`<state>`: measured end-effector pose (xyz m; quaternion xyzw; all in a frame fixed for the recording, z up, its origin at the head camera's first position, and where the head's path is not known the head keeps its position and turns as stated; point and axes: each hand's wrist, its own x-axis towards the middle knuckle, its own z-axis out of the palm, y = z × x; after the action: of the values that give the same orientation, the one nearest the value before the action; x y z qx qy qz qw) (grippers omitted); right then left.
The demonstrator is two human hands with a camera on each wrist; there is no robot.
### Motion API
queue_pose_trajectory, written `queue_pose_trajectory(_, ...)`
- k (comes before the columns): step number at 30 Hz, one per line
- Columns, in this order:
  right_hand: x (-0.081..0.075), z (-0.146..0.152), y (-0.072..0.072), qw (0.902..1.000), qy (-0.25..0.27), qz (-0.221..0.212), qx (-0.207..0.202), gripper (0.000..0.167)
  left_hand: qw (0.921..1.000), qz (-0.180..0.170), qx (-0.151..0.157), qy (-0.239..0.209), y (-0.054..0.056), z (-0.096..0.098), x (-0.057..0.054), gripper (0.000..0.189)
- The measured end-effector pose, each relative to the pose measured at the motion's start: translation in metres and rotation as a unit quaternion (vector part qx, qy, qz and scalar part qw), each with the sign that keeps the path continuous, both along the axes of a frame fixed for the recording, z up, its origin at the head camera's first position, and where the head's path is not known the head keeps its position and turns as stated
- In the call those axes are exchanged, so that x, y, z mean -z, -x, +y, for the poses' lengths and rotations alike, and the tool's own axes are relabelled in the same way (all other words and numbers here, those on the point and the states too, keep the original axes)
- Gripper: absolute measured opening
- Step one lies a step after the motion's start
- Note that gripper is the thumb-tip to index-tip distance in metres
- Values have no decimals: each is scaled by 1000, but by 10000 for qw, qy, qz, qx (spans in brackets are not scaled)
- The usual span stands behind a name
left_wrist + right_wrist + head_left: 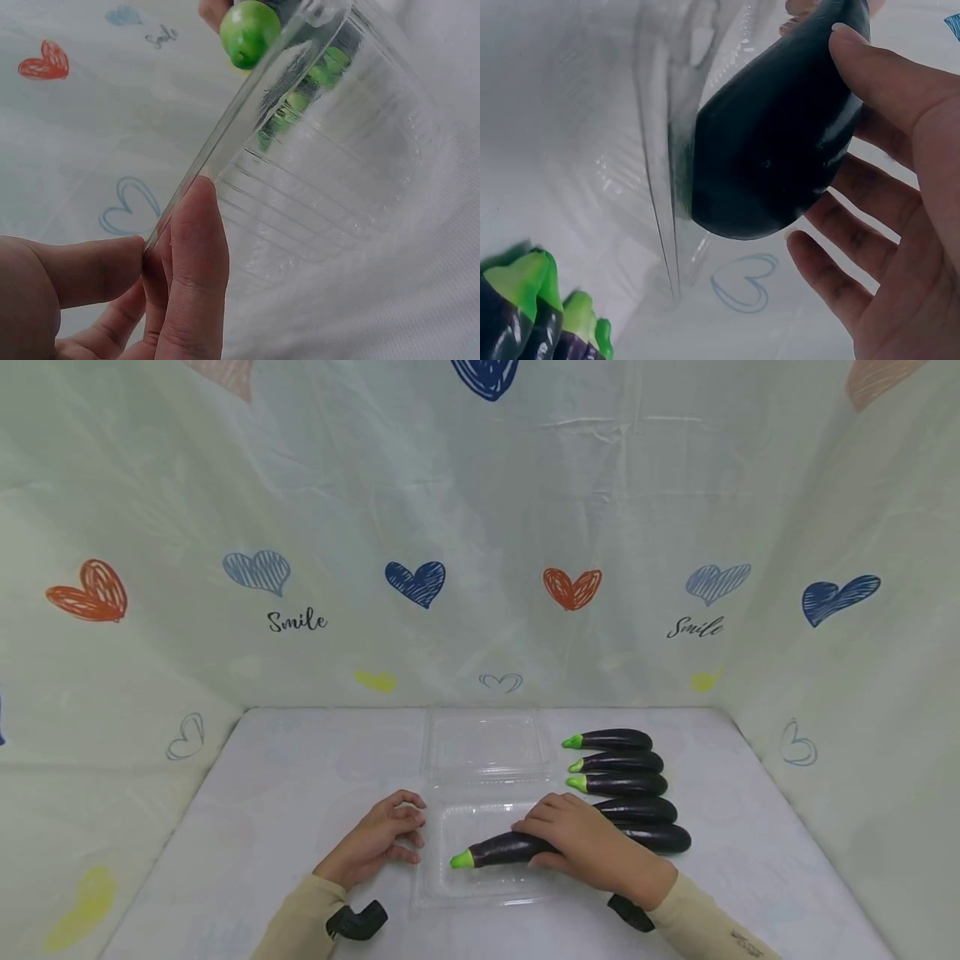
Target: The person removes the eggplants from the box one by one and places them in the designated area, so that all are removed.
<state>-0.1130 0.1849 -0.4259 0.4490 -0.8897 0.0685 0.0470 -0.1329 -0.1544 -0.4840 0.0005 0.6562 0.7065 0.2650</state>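
My right hand (581,843) grips a dark purple eggplant (504,849) with a bright green stem end, above the base of a clear plastic clamshell container (442,889). The stem end points left. In the right wrist view the thick end of the eggplant (765,172) shows beside the container's rim, with the thumb and fingers around it. At the container's left edge, my left hand (378,843) pinches the rim between thumb and fingers, as the left wrist view shows. The container's lid (486,739) lies opened away from me.
Several more eggplants (626,785) lie in a column right of the container, stems to the left; my right hand partly covers the nearest ones. A white cloth covers the table (300,777). Behind it hangs a curtain (480,510) printed with hearts.
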Motion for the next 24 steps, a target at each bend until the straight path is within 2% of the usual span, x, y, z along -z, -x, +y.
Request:
queue_pose_trajectory(6, -7, 10, -2, 9992, 319, 254, 45, 43, 9998, 45, -29, 168, -2, 2, -2, 25)
queue_pose_trajectory(15, -13, 34, -4, 9936, 745, 822, 212, 50, 9999, -9, -33, 106, 0, 1, -2, 25)
queue_pose_trajectory(24, -15, 66, -8, 9887, 1035, 983, 452, 54, 10000, 9, -7, 74, 0, 2, -2, 25)
